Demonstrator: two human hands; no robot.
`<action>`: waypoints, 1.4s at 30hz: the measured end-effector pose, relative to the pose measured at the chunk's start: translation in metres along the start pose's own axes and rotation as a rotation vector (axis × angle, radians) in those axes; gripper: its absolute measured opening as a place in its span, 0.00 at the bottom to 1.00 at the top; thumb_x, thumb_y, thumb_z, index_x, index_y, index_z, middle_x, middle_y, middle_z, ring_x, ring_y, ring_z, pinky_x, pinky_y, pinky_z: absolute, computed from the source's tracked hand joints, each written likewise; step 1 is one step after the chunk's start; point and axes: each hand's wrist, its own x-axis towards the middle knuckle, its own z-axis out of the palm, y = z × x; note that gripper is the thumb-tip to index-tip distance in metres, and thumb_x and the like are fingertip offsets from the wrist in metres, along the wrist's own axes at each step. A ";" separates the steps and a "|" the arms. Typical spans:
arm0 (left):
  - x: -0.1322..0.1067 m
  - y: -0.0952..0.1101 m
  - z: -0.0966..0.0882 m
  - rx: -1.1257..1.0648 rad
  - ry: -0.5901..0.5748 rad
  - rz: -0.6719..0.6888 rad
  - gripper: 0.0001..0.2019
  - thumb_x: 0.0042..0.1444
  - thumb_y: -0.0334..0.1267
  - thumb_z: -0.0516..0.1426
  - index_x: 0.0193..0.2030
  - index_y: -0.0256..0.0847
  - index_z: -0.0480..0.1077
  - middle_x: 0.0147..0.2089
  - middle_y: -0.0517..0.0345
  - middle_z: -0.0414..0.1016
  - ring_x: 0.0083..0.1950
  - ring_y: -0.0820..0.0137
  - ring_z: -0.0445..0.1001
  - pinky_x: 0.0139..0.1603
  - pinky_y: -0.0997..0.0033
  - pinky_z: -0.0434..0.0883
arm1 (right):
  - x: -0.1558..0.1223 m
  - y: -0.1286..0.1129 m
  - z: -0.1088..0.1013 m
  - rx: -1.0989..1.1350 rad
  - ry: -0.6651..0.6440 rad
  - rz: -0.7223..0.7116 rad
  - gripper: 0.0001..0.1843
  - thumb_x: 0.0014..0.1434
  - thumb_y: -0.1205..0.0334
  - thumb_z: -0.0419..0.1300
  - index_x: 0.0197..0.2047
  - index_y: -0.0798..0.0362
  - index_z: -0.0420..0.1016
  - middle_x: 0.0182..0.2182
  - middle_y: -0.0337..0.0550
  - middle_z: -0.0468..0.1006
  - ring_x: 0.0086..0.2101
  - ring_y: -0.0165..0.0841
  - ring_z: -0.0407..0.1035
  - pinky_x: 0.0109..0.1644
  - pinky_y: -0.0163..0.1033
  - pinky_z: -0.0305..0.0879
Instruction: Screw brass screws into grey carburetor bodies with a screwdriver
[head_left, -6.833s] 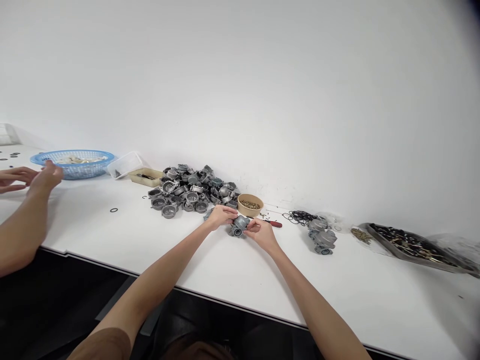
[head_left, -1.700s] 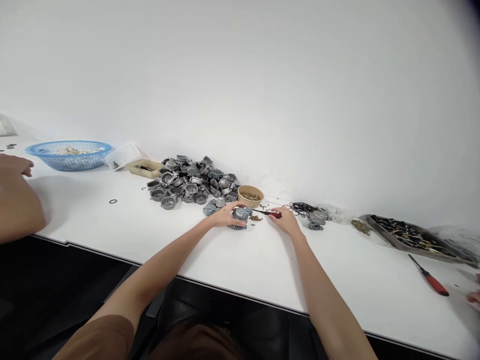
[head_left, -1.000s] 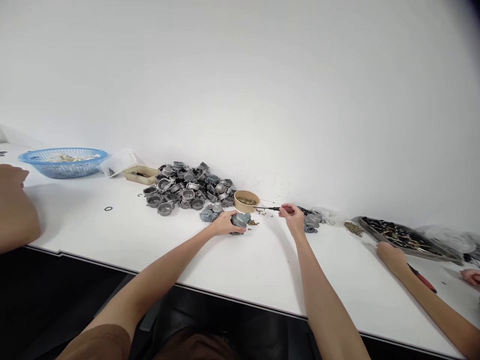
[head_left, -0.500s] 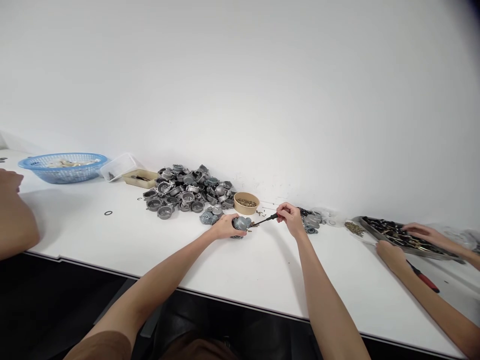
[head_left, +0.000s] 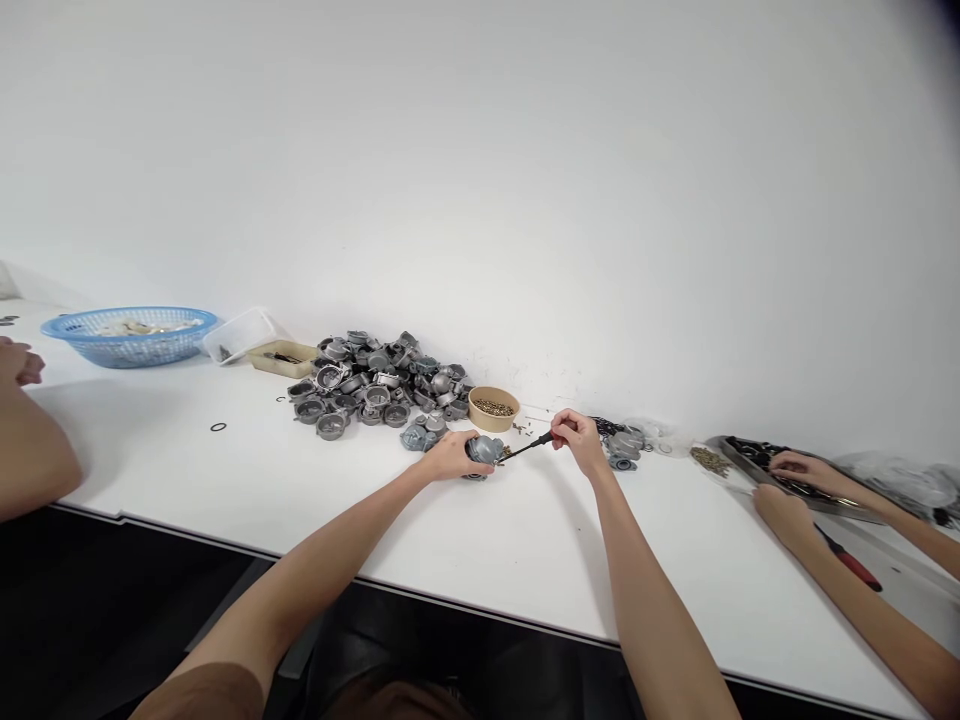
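Note:
My left hand (head_left: 452, 457) is closed around a rounded grey metal housing (head_left: 486, 449), holding it low over the white table. Between thumb and fingers of my right hand (head_left: 576, 438) is a screwdriver (head_left: 534, 443) with a dark shaft and a red and black handle. Its tip points down-left and meets the right side of the housing, where a small brass-coloured piece shows. Loose brass screws (head_left: 507, 453) lie just behind the tip. More grey housings (head_left: 424, 432) rest beside my left hand.
A heap of grey housings (head_left: 375, 385) stands behind, with a tan bowl (head_left: 494, 422) of brass screws beside it. Left are a yellowish tray (head_left: 274, 368) and a blue basket (head_left: 135, 349). Co-workers' arms reach in at both sides, the right one over a metal tray (head_left: 870, 514).
The screwdriver tip has moved slightly down-left onto the housing, from near the loose screws. At the right, a co-worker's hand has shifted left over the metal tray.

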 end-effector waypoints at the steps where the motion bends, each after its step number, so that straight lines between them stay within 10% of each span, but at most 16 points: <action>1: 0.000 0.000 0.000 0.006 -0.003 -0.004 0.41 0.42 0.64 0.67 0.59 0.42 0.72 0.56 0.45 0.76 0.62 0.44 0.68 0.56 0.56 0.70 | 0.000 0.000 -0.001 0.001 0.001 0.000 0.02 0.50 0.65 0.61 0.27 0.53 0.71 0.18 0.35 0.69 0.19 0.29 0.65 0.26 0.35 0.61; 42: -0.002 0.001 -0.002 0.169 -0.087 -0.019 0.44 0.43 0.69 0.63 0.63 0.44 0.66 0.64 0.43 0.70 0.67 0.42 0.64 0.61 0.55 0.67 | -0.008 -0.021 0.000 -0.243 -0.200 0.023 0.17 0.60 0.46 0.62 0.34 0.53 0.74 0.24 0.39 0.72 0.22 0.30 0.65 0.27 0.36 0.65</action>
